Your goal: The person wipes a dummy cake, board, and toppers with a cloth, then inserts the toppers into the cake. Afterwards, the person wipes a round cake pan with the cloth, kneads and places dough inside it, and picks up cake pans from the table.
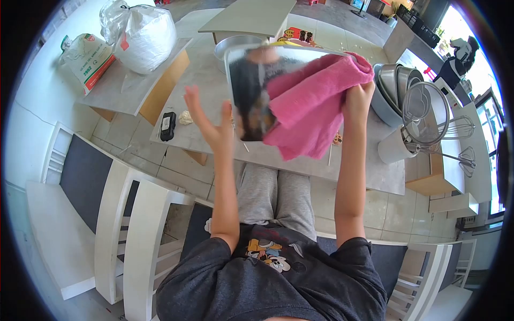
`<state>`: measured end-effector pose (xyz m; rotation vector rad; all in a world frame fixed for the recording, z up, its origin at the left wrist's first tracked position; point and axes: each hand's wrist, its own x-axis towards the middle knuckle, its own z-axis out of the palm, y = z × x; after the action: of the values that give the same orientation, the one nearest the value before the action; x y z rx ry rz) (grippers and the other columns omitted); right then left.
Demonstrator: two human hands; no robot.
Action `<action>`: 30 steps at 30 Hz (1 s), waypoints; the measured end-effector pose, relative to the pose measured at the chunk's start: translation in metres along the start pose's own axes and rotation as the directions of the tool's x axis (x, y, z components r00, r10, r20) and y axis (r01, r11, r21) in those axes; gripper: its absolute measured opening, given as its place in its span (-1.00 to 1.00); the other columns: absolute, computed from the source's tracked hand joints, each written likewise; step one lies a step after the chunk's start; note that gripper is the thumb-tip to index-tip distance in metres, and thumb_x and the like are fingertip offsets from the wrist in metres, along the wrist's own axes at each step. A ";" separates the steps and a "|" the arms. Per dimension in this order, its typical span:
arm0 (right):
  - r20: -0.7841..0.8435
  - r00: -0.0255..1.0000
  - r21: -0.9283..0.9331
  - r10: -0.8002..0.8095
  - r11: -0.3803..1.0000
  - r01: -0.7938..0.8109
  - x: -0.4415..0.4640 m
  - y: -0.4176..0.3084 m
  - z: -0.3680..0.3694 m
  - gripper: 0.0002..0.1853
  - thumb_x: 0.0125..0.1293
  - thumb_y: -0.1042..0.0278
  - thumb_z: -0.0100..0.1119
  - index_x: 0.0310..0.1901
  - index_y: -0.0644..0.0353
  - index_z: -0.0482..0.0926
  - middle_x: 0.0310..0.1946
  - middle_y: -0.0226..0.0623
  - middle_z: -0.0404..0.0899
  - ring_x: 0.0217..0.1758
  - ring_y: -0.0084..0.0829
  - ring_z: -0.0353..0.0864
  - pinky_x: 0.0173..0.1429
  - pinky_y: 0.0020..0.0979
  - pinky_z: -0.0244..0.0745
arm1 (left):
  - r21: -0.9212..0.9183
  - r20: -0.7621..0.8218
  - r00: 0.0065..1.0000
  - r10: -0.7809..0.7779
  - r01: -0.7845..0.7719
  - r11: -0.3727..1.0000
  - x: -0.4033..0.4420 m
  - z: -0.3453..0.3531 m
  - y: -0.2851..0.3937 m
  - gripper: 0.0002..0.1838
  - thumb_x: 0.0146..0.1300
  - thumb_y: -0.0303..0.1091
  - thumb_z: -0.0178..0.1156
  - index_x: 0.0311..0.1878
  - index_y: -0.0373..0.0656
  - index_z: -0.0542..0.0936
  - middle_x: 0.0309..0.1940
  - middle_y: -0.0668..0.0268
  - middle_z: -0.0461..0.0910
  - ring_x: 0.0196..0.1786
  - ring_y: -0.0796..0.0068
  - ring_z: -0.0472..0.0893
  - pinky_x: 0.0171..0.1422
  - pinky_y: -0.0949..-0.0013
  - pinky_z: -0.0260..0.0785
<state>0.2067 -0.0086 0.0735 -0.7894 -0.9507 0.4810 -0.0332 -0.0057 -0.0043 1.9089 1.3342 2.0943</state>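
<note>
The tray is up in front of the person, at twelve o'clock from their body, with its face turned toward them. It looks rectangular with rounded corners and a pale rim; the face is shiny, dark and streaked like a smoky mirror, brightening to silver along the top. Much of it is blurred, and I can't tell whether its lower edge touches the table. A thick pink cloth covers its right part, rolled at the upper corner and hanging in loose folds below the edge.

The right hand, at one o'clock, is clamped on the cloth; I can't see whether it grips the tray too. The left hand, toward eleven, has its fingers spread just beside the tray's left edge; contact I can't make out.

Between ten and eleven lies a black box. Near two o'clock stands a white tub with whisks and a sieve, and past it nested bowls. Farther off, at eleven, sits a stuffed white bag, a sack beside it. Farthest, at twelve, is another table.
</note>
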 end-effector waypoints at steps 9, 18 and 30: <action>-0.001 0.982 0.008 0.187 0.982 -0.187 0.009 0.003 0.013 -0.77 0.11 0.60 -0.13 -0.22 0.40 0.50 -0.34 -0.25 0.55 -0.28 -0.49 0.52 -0.21 -0.51 0.43 | -0.764 0.445 0.804 -0.393 0.570 0.302 0.004 0.010 -0.014 -0.49 0.23 -0.18 0.11 0.13 -0.32 0.32 0.03 0.24 0.43 0.10 0.49 0.40 0.25 0.40 0.12; -0.380 0.905 0.631 0.190 0.769 0.103 0.011 -0.066 0.066 -0.84 0.24 0.56 -0.20 -0.17 0.26 0.37 -0.21 -0.27 0.44 -0.16 -0.39 0.48 0.00 -0.42 0.46 | -0.788 0.536 0.671 -0.513 0.616 -0.017 -0.002 0.022 0.002 -0.63 0.29 -0.23 0.00 0.02 -0.33 0.38 -0.10 0.19 0.50 -0.06 0.38 0.51 0.04 0.33 0.35; 0.732 0.632 -0.379 -0.253 0.620 0.687 -0.122 0.005 0.066 -0.50 0.04 0.24 0.15 -0.19 0.58 0.31 0.23 0.22 0.03 0.32 0.10 0.03 0.31 -0.04 0.04 | -0.785 0.469 0.639 -0.610 0.618 0.045 -0.009 0.009 0.018 -0.74 0.25 -0.39 -0.10 -0.06 -0.30 0.44 -0.13 0.24 0.49 -0.11 0.45 0.52 -0.03 0.38 0.42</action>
<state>0.0874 -0.0625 0.0271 -0.9228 -1.9790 -0.1520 -0.0142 -0.0170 -0.0022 0.5969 0.4652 1.6343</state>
